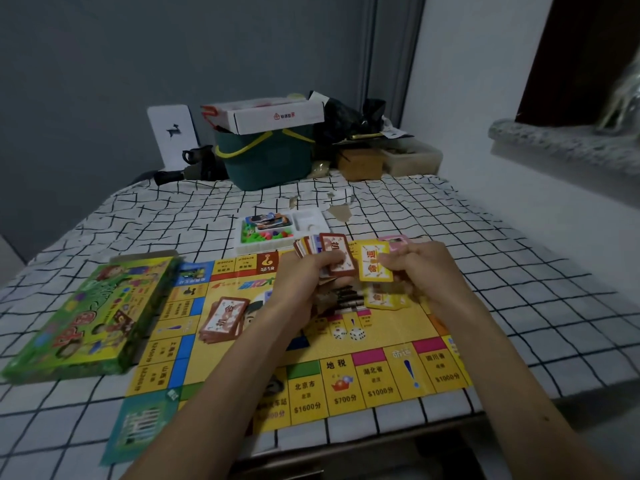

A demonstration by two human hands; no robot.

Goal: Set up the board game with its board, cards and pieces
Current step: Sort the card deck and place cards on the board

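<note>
White checked cloth [502, 289] underlies the board [346, 386]; grey wall [104, 64] behind.

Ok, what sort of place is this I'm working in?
Most likely a room in a home. The work surface is covered with a torn checked cloth and pushed against the walls. A green storage basket topped by a cardboard box sits among household clutter, and there's a speckled stone window ledge on the right.

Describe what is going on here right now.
A person is sorting cards over the board. The left hand holds a fan of cards; the right hand pinches a yellow card. A brown pile, a yellow pile and two dice lie on the board. The box lies left, the tray beyond.
</note>
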